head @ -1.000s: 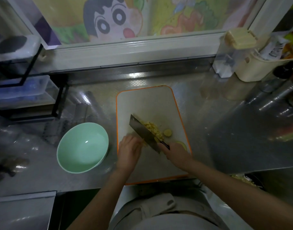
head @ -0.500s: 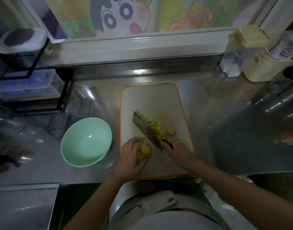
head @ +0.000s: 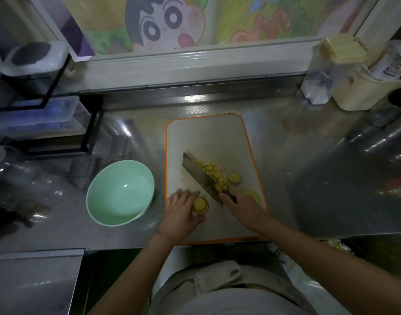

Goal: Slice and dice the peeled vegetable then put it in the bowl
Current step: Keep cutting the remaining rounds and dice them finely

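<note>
1. 1 left hand [head: 181,212]: fingers curled round a stack of slices [head: 201,204], holding it on the near left part of the board; the number of slices in the stack is too blurred to count.
2. 1 right hand [head: 242,208]: clenched round the dark handle of 1 knife [head: 199,176], broad blade angled away to the left, edge on the board.
3. 1 diced pile [head: 214,175]: yellow cubes lying against the blade's right face.
4. 2 loose slices [head: 234,178]: 1 just right of the pile, 1 nearer, partly behind the right hand.
5. 1 cutting board [head: 206,137]: white, orange rim, carrying items 1 to 4.
6. 1 bowl [head: 121,193]: pale green, just left of the board.
7. 1 counter [head: 308,167]: patterned steel, reflective.
8. 1 black rack [head: 47,87]: far left, holding clear boxes.
9. 1 cream tub [head: 363,92]: far right corner.
10. 1 window [head: 167,23]: cartoon film, behind the counter.
</note>
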The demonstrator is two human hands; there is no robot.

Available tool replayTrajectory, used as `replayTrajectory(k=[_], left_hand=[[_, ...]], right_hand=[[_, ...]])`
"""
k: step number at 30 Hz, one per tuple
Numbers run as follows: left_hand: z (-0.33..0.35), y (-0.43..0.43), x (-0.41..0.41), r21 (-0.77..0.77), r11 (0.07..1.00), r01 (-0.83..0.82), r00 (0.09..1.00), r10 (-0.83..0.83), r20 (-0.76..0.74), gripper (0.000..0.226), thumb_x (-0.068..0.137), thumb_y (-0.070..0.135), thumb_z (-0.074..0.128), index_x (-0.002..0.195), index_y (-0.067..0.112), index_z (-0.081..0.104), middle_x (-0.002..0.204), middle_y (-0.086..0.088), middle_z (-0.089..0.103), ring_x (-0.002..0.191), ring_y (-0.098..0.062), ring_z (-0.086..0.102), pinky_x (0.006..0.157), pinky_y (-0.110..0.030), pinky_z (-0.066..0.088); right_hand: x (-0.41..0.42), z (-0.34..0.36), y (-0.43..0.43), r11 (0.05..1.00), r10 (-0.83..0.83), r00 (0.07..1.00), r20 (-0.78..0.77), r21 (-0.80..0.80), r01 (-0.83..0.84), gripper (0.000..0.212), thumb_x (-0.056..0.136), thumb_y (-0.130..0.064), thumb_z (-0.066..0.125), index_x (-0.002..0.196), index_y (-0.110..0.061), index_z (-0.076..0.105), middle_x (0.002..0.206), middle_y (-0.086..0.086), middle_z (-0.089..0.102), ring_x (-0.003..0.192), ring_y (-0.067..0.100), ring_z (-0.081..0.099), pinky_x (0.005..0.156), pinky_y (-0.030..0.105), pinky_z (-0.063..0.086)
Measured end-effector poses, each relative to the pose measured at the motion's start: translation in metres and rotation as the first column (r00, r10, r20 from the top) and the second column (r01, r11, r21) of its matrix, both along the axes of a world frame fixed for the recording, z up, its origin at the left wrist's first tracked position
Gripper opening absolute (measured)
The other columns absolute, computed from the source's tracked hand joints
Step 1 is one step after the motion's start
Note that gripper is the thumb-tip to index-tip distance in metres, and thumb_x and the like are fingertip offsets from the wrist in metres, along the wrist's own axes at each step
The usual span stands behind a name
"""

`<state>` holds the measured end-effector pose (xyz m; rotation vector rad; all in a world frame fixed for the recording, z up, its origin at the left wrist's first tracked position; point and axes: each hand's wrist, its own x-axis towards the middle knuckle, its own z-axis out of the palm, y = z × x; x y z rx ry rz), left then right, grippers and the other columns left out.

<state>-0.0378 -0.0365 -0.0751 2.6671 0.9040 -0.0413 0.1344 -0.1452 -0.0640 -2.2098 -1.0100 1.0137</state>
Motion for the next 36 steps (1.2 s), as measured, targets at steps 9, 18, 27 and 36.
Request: replayTrajectory(k=[9, 18, 27, 36], left_hand=[[0.007, 0.002, 0.015, 0.036, 0.999, 0.036, 0.996, -0.033, -0.085, 0.052, 0.082, 0.042, 0.058, 0.130, 0.025, 0.045, 0.122, -0.004, 0.046, 0.115, -0.024, 0.038, 0.091, -0.029, 0.025], [0.017, 0.006, -0.008, -0.082, 0.979, -0.185, 0.960, 0.197, 0.198, 0.056, 0.072, 0.052, 0.043, 0.104, 0.009, 0.060, 0.100, -0.013, 0.057, 0.096, -0.032, 0.054, 0.080, -0.040, 0.042], [0.006, 0.001, -0.030, -0.226, 0.946, -0.233, 0.962, 0.258, 0.090, 0.045, 0.080, 0.023, 0.070, 0.121, 0.012, 0.055, 0.126, -0.014, 0.050, 0.118, -0.031, 0.046, 0.096, -0.036, 0.040], [0.011, 0.011, -0.032, -0.303, 0.894, -0.332, 0.908, 0.390, 0.155, 0.032, 0.074, 0.001, 0.069, 0.104, 0.001, 0.057, 0.106, -0.016, 0.061, 0.098, -0.033, 0.058, 0.072, -0.024, 0.035]], right_hand=[[-0.002, 0.005, -0.004, 1.000, -0.002, 1.000, -0.006, -0.012, 0.002, 0.052, 0.096, -0.047, 0.043, 0.054, -0.016, 0.039, 0.051, 0.000, 0.041, 0.045, 0.012, 0.040, 0.046, 0.024, 0.028], [-0.003, 0.007, -0.005, 1.000, -0.005, 1.000, -0.005, -0.005, 0.005, 0.051, 0.096, -0.045, 0.043, 0.054, -0.016, 0.037, 0.051, 0.000, 0.039, 0.046, 0.013, 0.038, 0.046, 0.025, 0.026], [-0.004, 0.000, -0.005, 0.999, -0.019, 1.000, -0.001, -0.031, 0.019, 0.053, 0.095, -0.048, 0.043, 0.055, -0.014, 0.037, 0.052, 0.001, 0.038, 0.045, 0.015, 0.036, 0.044, 0.025, 0.025], [-0.004, 0.004, -0.006, 1.000, -0.025, 1.000, -0.013, -0.010, 0.024, 0.051, 0.096, -0.045, 0.044, 0.054, -0.017, 0.038, 0.051, -0.001, 0.039, 0.044, 0.013, 0.037, 0.044, 0.023, 0.025]])
